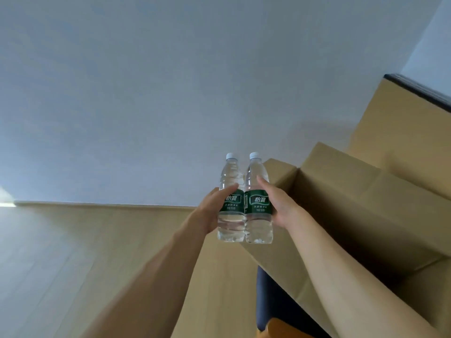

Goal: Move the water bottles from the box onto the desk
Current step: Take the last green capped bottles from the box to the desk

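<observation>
Carrying two upright water bottles (245,203), pressed side by side, above desk (73,252) beside open box (341,215). Left hand (211,213) and right hand (280,206) clamping outer labels. Risking slippage if squeeze loosens.

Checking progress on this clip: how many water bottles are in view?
2. One bottle in the left hand, one bottle in the right hand, side by side. The box interior is hidden.

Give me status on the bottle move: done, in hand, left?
Done: no bottle shows on the desk yet. In hand: the left hand and right hand each grip one upright water bottle, side by side above the desk edge beside the open box. Left: set both down; the box interior is too dark to count.
</observation>
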A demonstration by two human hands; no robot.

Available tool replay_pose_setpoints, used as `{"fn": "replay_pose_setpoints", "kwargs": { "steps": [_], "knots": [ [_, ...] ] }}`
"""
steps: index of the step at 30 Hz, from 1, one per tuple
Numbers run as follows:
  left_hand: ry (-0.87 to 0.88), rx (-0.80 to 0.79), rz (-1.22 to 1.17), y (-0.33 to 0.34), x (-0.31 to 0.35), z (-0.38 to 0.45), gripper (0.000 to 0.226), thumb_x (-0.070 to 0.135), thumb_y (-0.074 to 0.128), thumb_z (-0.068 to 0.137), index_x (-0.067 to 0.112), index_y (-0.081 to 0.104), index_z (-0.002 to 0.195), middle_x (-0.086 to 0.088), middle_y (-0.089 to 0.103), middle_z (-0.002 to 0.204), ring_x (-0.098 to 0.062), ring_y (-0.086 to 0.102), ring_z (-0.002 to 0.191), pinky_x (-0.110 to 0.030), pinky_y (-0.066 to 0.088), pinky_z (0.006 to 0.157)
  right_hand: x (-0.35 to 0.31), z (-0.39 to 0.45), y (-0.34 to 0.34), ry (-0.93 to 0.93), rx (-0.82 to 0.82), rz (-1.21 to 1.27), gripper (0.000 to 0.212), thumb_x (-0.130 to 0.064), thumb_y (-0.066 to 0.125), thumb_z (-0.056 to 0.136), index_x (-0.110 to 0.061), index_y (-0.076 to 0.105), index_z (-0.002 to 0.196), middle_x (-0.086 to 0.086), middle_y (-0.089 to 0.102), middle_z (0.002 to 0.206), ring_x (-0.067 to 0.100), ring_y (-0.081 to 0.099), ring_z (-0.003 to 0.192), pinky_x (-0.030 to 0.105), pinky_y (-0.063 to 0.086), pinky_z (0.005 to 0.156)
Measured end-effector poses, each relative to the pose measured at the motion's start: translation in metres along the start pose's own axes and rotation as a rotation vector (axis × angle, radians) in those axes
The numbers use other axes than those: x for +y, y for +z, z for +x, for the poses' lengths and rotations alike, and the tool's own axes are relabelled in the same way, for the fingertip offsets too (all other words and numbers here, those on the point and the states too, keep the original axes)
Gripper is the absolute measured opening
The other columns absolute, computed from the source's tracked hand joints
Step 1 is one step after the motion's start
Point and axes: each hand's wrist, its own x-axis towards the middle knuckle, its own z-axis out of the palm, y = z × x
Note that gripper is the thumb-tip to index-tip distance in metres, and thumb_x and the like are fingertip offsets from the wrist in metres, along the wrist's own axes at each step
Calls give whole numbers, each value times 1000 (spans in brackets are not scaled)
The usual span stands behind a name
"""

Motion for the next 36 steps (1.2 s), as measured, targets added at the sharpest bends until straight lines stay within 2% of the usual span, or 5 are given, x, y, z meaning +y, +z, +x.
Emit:
{"fn": "replay_pose_setpoints", "kwargs": {
  "steps": [12,22,26,32,36],
  "knots": [
    [30,276,-191,-205,-11,-68,56,36,77,87,8,57,131,-22,70,119,-39,70,106,-65,54,90,44,57,213,42,-241,-232,60,-50,75,85,-5,61,123,25,73,108,40,73,91,46,61,64],
    [30,413,-338,-354,-35,-136,43,35,70,93,8,65,126,-23,70,121,-41,67,114,-62,50,100,100,82,380,105,-372,-385,53,-48,70,91,-5,64,121,25,73,110,37,74,89,45,61,65],
    [56,481,-365,-406,-42,-170,30,38,68,94,13,69,111,-12,76,92,-27,75,83,-45,61,78,123,88,445,110,-439,-434,51,-45,67,94,-2,64,121,27,72,110,37,73,87,46,61,67],
    [94,623,-404,-478,-56,-222,38,40,68,93,11,68,117,-12,77,96,-25,75,82,-38,61,68,155,91,538,143,-600,-493,45,-44,66,95,-10,63,124,20,75,99,35,75,83,44,59,62],
    [137,730,-450,-520,-66,-254,45,40,71,91,7,66,121,-20,74,111,-34,73,95,-50,58,88,181,94,597,168,-703,-519,47,-41,69,93,-9,63,127,28,68,121,46,69,105,59,57,84]
  ]
}}
